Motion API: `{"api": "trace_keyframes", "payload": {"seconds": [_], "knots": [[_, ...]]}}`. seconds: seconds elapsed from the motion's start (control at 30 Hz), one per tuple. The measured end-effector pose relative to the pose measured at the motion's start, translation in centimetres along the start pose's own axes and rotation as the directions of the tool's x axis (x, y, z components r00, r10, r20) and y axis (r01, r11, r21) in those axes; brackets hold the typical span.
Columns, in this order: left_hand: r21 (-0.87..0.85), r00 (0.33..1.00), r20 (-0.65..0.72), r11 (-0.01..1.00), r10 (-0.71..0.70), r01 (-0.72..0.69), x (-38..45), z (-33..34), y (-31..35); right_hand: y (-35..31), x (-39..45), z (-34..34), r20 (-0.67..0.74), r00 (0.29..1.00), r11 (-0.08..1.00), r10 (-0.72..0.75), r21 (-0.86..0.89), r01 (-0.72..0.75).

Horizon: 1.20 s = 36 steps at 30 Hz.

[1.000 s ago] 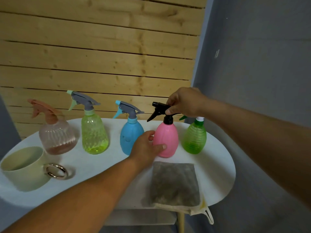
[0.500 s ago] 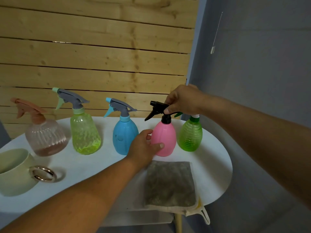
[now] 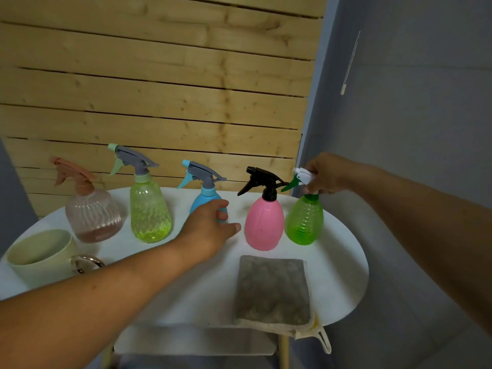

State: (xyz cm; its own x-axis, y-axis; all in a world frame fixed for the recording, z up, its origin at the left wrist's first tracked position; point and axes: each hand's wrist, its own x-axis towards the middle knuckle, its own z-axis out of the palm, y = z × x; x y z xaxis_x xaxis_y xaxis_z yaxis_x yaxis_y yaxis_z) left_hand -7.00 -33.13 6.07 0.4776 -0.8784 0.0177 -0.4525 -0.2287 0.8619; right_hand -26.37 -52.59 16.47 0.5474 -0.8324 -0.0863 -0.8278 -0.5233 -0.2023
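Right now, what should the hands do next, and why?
Probably move the left hand onto the ribbed green plastic spray bottle to steady it: the right hand grips its white trigger head, and the left looks loose, gripping nothing.

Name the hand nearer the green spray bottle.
Right. The right hand grips the green spray bottle by its head; the left hand is left of it, by the blue spray bottle.

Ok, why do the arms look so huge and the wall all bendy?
Head view: the wide lens stretches the frame edges, so the left forearm swells and the planks of the wooden wall lean. Head view too: light is dim and soft, with faint shadows on the table, and the green bottle glows see-through.
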Motion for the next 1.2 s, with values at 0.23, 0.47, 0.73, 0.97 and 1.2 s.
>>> {"api": "trace_keyframes", "payload": {"seconds": [0.23, 0.47, 0.73, 0.97, 1.2], "knots": [[-0.037, 0.999, -0.022, 0.998, 0.043, -0.043, -2.9, -4.4, 1.6, -4.8, -4.5, -8.1, -0.3, 0.952, 0.993, -0.058, -0.112, 0.025], [-0.161, 0.994, -0.09, 0.983, 0.069, -0.083, -6.4, -9.0, 5.1, -13.8, -10.5, -15.4, -0.429, 0.883, 0.967, -0.192, -0.238, 0.094], [-0.23, 0.986, -0.073, 0.959, 0.152, -0.165, -10.1, -13.0, 7.7, -20.7, -15.1, -15.3, -0.295, 0.919, 0.92, -0.262, 0.211, 0.331], [-0.24, 0.967, -0.161, 0.943, 0.196, -0.231, -15.9, -15.1, 4.1, -25.6, -18.1, -10.3, -0.167, 0.908, 0.788, -0.383, 0.455, 0.416], [-0.152, 0.936, -0.327, 0.97, 0.13, -0.188, -22.6, -16.8, -2.0, -27.0, -21.8, -3.3, -0.031, 0.896, 0.728, -0.442, 0.571, 0.379]]}}
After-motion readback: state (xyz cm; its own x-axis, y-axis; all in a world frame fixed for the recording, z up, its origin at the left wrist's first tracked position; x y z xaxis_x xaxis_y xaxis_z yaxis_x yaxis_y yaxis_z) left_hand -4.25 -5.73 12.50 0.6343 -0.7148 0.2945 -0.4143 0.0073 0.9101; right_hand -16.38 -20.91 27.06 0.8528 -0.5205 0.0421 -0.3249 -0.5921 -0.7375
